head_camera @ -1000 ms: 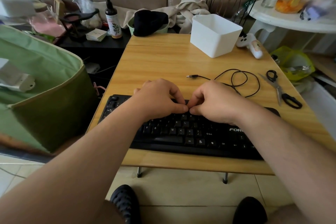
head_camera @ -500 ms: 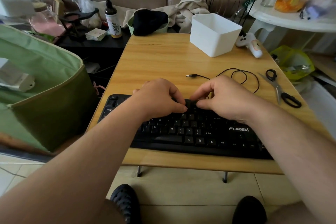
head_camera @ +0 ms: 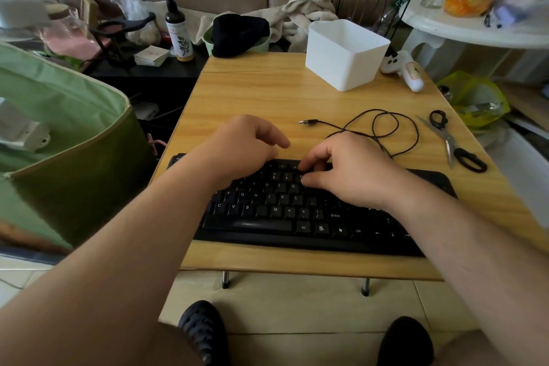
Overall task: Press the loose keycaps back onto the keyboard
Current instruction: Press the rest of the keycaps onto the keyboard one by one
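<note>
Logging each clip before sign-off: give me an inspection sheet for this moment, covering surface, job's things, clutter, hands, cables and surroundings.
Surface: wooden table, bare in the middle.
Job's things: black keyboard at the near edge; no loose keycap seen.
Clutter: white bin, scissors and a white controller on the table's right side.
Hands: left hand above the keyboard's upper left, fingers relaxed, holding nothing; right hand with curled fingertips on the upper key rows, whether it pinches a cap cannot be told.
Cables: black cable looped behind the right hand.
Surroundings: green bag left, spray bottle behind.
</note>
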The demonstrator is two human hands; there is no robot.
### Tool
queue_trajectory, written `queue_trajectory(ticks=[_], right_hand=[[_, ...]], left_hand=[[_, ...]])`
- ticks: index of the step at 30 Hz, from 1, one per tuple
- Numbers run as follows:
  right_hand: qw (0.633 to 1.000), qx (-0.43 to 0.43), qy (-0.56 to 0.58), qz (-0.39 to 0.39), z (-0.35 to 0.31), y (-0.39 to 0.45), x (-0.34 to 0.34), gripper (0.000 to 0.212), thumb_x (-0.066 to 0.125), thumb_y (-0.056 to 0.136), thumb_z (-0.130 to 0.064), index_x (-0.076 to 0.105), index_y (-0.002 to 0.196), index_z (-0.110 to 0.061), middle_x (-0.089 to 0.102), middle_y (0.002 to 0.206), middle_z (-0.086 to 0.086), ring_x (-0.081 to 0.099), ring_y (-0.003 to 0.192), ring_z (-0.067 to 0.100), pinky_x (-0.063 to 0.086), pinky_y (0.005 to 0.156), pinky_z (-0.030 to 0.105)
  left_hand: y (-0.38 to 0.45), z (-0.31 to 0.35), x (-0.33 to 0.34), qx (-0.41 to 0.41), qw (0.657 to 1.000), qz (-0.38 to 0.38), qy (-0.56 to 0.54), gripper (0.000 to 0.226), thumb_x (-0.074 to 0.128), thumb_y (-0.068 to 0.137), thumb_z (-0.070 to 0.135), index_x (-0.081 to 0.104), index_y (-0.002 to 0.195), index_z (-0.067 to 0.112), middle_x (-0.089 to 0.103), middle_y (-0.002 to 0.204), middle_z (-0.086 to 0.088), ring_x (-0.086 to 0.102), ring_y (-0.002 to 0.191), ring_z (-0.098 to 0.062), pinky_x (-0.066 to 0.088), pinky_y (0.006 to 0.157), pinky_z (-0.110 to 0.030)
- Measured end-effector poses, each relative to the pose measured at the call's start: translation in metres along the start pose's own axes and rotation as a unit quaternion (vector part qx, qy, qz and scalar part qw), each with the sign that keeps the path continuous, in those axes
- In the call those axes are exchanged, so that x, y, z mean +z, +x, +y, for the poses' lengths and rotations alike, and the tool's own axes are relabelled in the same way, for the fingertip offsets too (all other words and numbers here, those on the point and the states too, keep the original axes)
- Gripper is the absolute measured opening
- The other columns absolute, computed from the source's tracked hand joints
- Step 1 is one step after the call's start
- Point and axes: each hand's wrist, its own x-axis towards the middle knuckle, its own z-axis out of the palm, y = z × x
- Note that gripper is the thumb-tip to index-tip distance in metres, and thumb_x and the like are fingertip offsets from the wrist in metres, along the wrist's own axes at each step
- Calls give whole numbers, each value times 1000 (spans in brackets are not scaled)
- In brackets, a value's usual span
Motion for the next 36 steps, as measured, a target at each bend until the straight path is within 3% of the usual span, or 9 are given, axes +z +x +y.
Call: queue_trajectory(ticks=[5,10,14,17,19,23,27,32,36], right_hand=[[999,-16,-51,9,-2,0,4,20,82,81,-51,78,97,-39,68,86,-18,62,89,6,53,81,32],[999,-24,-36,14,-4,0,7,11,81,85,-41,76,90,-33,68,86,-16,59,85,1,41,65,18],[997,-53,-52,30,-8,-3,9,5,78,86,-33,74,90,-33,68,83,-16,58,82,-2,38,62,9],[995,-50,62,66,-3,4,5,20,76,87,-24,75,101,-39,71,80,-11,58,65,0,43,62,14],[972,-37,210,95,0,7,-2,27,73,92,-17,78,104,-41,74,86,-3,61,68,9,47,70,21],[924,-26,371,83,-2,6,-1,22,71,95,-4,79,95,-25,75,83,-4,63,71,-3,46,69,11],[936,-61,316,142,6,6,6,22,82,87,-11,79,91,-32,78,90,-1,72,86,17,58,82,30],[963,-89,166,190,8,-2,3,26,93,74,-25,76,91,-37,72,79,-17,66,76,1,55,73,21],[971,-115,119,170,8,-6,3,25,82,87,-16,78,106,-32,74,85,-18,71,80,1,61,82,34]], left_hand=[[2,-2,-9,-14,995,75,-63,29,60,100,6,75,99,31,65,98,12,56,81,-2,39,63,-19],[2,-2,-5,7,994,88,-67,27,61,99,7,75,99,31,61,86,18,53,66,-3,43,59,-20],[3,-3,-2,27,993,92,-69,24,65,97,11,75,94,33,62,86,20,56,73,-1,41,62,-20],[0,-3,-3,55,994,71,-54,17,69,96,20,76,93,35,64,74,18,54,66,-5,42,61,-20],[-3,-1,-2,80,995,38,-50,11,73,95,27,76,96,37,69,82,22,61,74,0,46,69,-19],[-9,5,3,87,992,-32,-87,10,78,92,28,75,101,31,79,92,9,73,89,-6,56,86,-27],[-9,8,6,87,987,-39,-129,10,80,91,20,77,100,22,80,94,-2,75,96,-16,58,92,-28],[-6,6,6,78,984,-45,-155,9,73,96,20,79,99,25,78,85,8,65,80,-3,51,80,-18],[-5,5,5,86,985,-42,-144,11,71,98,17,79,102,24,78,85,11,63,74,8,46,75,-13]])
